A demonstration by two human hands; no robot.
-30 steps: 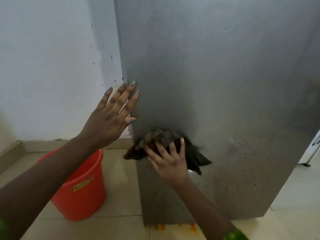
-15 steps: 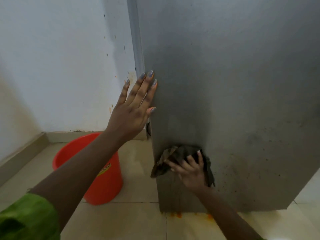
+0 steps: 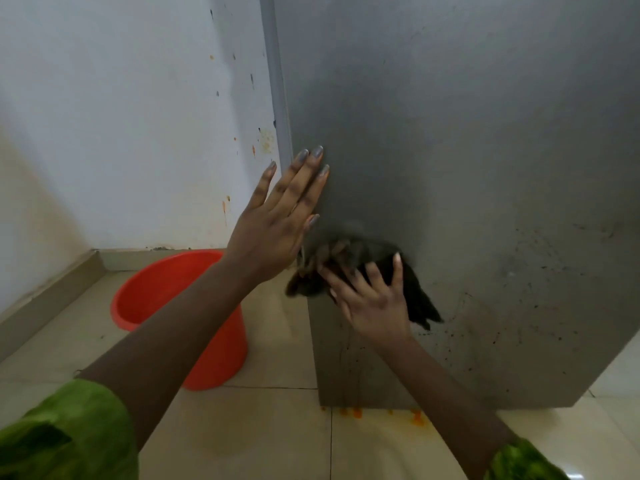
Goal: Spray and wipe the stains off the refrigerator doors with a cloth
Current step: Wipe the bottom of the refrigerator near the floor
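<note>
Low down on the fridge (image 3: 450, 133), right by the corner edge nearest the wall, is where the cloth (image 3: 356, 258) sits. It's a dark, bunched-up rag squashed against the grey panel, with one tail hanging off below and to the side. The right hand (image 3: 374, 306) is on top of it, fingers (image 3: 396, 271) spread wide and pretty much straight, so it's pressing the rag into the metal rather than clutching it. Makes sense to me, since a spread hand puts more rubbing area and pressure on the stain. The rag looks a bit smeared in the shot, so my guess is mid-scrub.

The left hand (image 3: 273, 230) holds nothing. It's flat and open, fingers (image 3: 304, 181) together and straight, tips against that same corner edge a little higher than the cloth. I read that as bracing, either steadying the body while leaning down or stopping the fridge from rocking. Can't tell whether the palm itself touches.

The panel is matte grey, and beside and below the cloth it's peppered with dark specks (image 3: 519, 306), so plenty left to do, I'd say. Can't tell if this face is a door or the side. No spray bottle in view.

Further out there are orange blobs (image 3: 356, 412) on the floor (image 3: 259, 427) tiles right at the fridge's base. An orange-red bucket (image 3: 214, 358) stands beside the fridge under the left arm, and the white wall (image 3: 121, 116) has its own orange and dark splatters. Green sleeves (image 3: 69, 427) show at the bottom corners.
</note>
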